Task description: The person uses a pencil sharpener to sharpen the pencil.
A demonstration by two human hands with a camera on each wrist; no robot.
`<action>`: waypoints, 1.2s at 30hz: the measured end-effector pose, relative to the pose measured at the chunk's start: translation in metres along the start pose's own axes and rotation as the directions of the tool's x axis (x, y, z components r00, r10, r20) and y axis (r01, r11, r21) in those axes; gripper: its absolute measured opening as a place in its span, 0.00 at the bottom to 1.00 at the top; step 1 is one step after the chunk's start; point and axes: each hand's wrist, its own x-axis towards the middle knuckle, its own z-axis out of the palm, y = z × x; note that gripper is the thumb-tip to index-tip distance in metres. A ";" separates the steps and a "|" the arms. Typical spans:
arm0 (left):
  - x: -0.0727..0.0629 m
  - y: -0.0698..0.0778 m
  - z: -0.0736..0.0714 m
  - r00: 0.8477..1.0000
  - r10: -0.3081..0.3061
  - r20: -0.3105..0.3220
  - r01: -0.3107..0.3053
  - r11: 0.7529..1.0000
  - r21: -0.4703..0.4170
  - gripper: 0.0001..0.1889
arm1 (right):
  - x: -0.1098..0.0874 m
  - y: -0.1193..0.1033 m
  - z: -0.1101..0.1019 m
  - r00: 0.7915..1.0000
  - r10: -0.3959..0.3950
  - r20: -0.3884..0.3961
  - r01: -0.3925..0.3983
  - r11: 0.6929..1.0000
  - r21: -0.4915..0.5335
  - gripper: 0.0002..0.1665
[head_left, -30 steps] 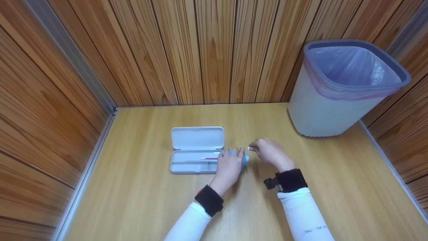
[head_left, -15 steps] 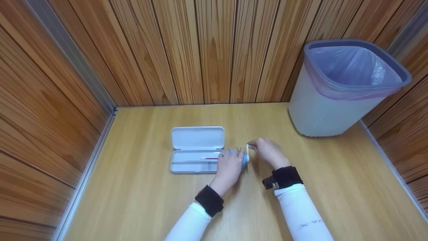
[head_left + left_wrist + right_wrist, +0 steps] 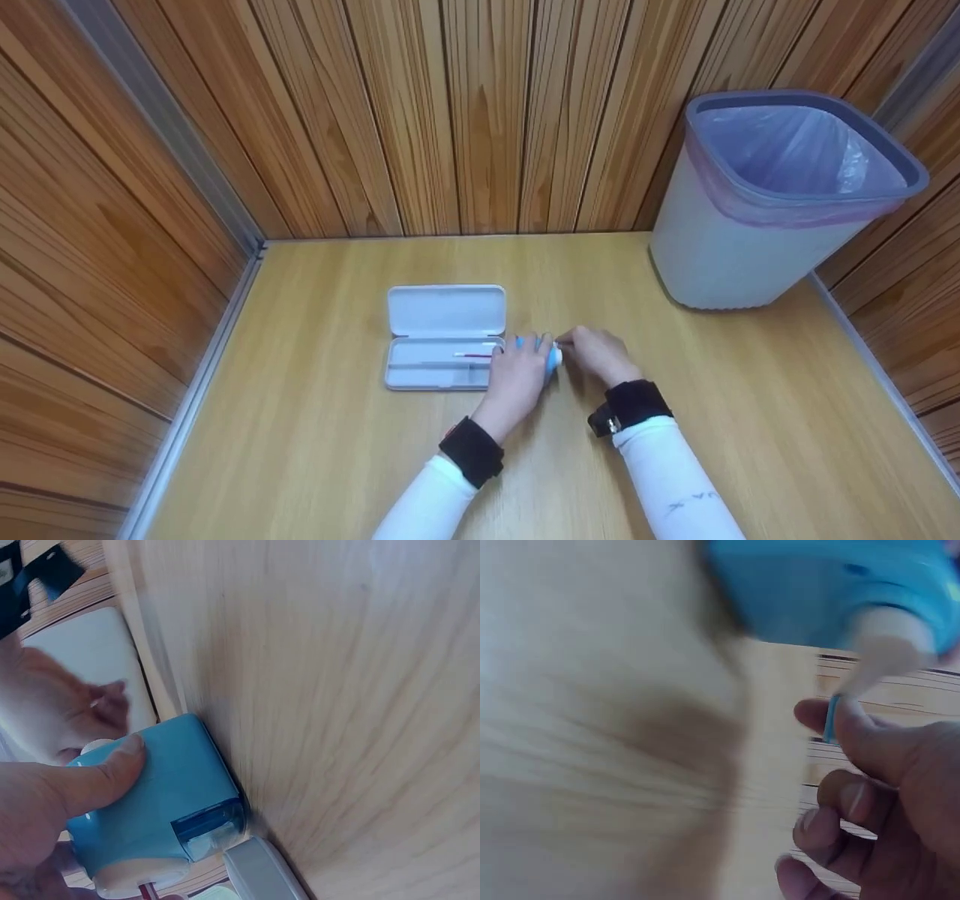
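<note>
A blue pencil sharpener point(image 3: 161, 795) with a clear shavings window stands on the table, also visible in the head view. My left hand point(image 3: 517, 379) grips it from above, with the thumb across its side in the left wrist view. Out of its left side sticks a thin dark-red pencil point(image 3: 472, 355), its other end hidden in the sharpener. On the opposite side, my right hand point(image 3: 600, 356) pinches the end of the white crank handle point(image 3: 889, 634) between thumb and forefinger. The other fingers are loosely curled in the right wrist view.
A pale pencil case point(image 3: 446, 310) lies with its lid up just left of the sharpener, under the pencil's end. A lined waste bin point(image 3: 735, 255) stands at the back right. Wood-panelled walls point(image 3: 487, 112) enclose the table point(image 3: 315, 450).
My right hand has moved round with the crank handle, up a little and then down towards the table. My left hand keeps its hold on the pencil sharpener.
</note>
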 end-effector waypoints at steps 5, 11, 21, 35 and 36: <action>-0.001 0.001 0.000 1.000 -0.004 -0.023 0.004 1.000 0.002 0.21 | -0.001 0.000 0.006 1.000 0.004 0.013 -0.003 0.999 -0.036 0.14; 0.001 0.000 -0.001 1.000 0.001 0.018 -0.001 1.000 -0.007 0.21 | 0.002 -0.004 0.006 1.000 0.019 0.023 -0.017 0.998 -0.068 0.11; 0.001 0.000 -0.001 1.000 -0.017 0.003 0.017 1.000 -0.013 0.21 | -0.003 -0.006 0.013 0.999 -0.029 0.023 0.031 0.995 -0.099 0.06; 0.000 0.002 0.002 0.999 -0.023 -0.041 0.023 1.000 0.010 0.20 | -0.019 -0.005 0.021 0.989 -0.133 -0.058 0.127 0.986 -0.107 0.06; 0.001 0.002 0.002 0.999 -0.024 -0.036 0.024 1.000 0.008 0.19 | -0.020 -0.006 0.021 0.989 -0.134 -0.062 0.127 0.986 -0.108 0.05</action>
